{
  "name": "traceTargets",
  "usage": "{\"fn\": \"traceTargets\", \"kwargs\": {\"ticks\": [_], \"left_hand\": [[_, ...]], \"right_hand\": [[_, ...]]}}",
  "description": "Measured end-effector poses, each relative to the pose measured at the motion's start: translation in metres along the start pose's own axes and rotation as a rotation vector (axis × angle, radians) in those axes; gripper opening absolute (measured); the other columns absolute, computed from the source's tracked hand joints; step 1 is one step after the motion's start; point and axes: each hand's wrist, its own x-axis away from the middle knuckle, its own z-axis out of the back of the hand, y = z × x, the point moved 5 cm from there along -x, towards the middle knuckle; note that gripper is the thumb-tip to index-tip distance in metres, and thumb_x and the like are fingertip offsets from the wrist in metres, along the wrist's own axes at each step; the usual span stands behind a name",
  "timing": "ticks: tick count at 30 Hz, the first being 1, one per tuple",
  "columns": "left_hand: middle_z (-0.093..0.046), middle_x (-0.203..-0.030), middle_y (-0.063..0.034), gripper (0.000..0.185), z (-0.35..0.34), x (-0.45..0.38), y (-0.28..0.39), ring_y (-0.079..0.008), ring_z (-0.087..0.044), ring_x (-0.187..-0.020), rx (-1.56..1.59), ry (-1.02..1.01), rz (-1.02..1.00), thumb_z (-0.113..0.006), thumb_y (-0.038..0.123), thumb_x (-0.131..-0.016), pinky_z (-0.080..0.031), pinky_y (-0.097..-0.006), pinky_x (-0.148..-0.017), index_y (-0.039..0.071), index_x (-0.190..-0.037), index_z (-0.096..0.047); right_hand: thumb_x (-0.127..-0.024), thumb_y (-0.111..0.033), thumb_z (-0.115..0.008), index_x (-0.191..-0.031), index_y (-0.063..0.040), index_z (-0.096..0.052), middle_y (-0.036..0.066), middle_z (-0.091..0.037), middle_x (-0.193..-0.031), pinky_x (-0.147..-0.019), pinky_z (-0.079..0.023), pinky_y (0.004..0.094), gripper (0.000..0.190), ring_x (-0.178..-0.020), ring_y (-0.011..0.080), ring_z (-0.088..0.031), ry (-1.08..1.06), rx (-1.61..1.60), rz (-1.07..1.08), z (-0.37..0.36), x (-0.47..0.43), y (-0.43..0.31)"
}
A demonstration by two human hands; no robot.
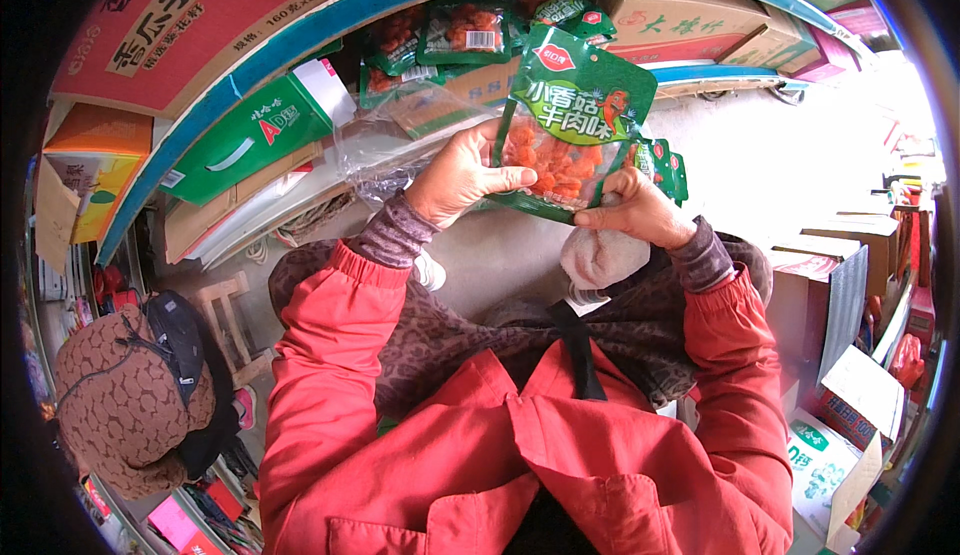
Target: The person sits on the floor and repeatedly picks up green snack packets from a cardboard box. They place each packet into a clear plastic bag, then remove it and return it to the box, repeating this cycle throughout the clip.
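Observation:
A green snack packet (570, 89) with a clear window shows orange-red pieces inside. It is tilted in front of me, held between both hands. My left hand (469, 176) grips its left edge, thumb across the front. At its lower right corner, my right hand (637, 206) pinches the packet between thumb and fingers. More green packets (664, 168) show just behind my right hand; whether it holds them I cannot tell. Under that hand is a pale cloth-like item (604, 255), its support unclear. Crumpled clear plastic (375, 153) lies left of my left hand.
Similar packets (465, 29) lie on a blue-edged shelf (300, 52) ahead, beside a cardboard carton (686, 18). A green drink box (247, 146) is at left. Another person (135, 397) in a patterned garment is at lower left, near a wooden stool (229, 318). Cartons (817, 285) line the right.

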Motion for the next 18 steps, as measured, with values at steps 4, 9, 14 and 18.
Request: {"fn": "traceTargets", "kwargs": {"ticks": [4, 9, 14, 18], "left_hand": [[-0.063, -0.106, -0.0033, 0.039, -0.002, 0.001, 0.003, -0.0106, -0.059, -0.095, 0.076, 0.006, -0.042, -0.067, -0.002, -0.079, -0.049, -0.0273, -0.085, 0.003, -0.116, -0.055], [-0.064, -0.103, -0.0047, 0.034, 0.003, 0.004, 0.012, -0.0112, -0.061, -0.092, 0.033, 0.028, -0.016, -0.066, -0.001, -0.079, -0.050, -0.0261, -0.082, 0.000, -0.111, -0.056], [-0.064, -0.102, -0.0043, 0.036, 0.021, 0.013, 0.040, -0.0120, -0.061, -0.091, -0.130, 0.081, -0.102, -0.069, 0.001, -0.076, -0.048, -0.0281, -0.084, 0.001, -0.110, -0.058], [-0.063, -0.107, -0.0048, 0.041, 0.065, 0.044, 0.088, -0.0130, -0.059, -0.096, -0.281, 0.173, -0.215, -0.069, -0.001, -0.074, -0.046, -0.0298, -0.089, 0.002, -0.113, -0.056]], "right_hand": [[-0.077, -0.022, -0.075, -0.067, -0.001, -0.059, -0.004, -0.049, -0.057, -0.053, -0.036, 0.0232, 0.028, -0.058, 0.0034, -0.042, -0.019, -0.118, 0.043, -0.006, -0.001, -0.002], [-0.080, -0.016, -0.071, -0.082, 0.000, -0.063, -0.002, -0.055, -0.064, -0.054, -0.038, 0.0231, 0.018, -0.061, 0.0034, -0.045, -0.169, -0.221, 0.061, -0.015, -0.003, -0.005], [-0.080, -0.010, -0.068, -0.094, -0.004, -0.065, -0.002, -0.056, -0.069, -0.055, -0.038, 0.0217, 0.016, -0.063, 0.0042, -0.047, -0.154, -0.238, 0.118, -0.010, -0.002, -0.014], [-0.078, -0.008, -0.067, -0.096, -0.006, -0.066, -0.001, -0.055, -0.068, -0.057, -0.038, 0.0222, 0.018, -0.065, 0.0057, -0.049, -0.083, -0.161, 0.139, -0.009, -0.003, -0.022]]}}
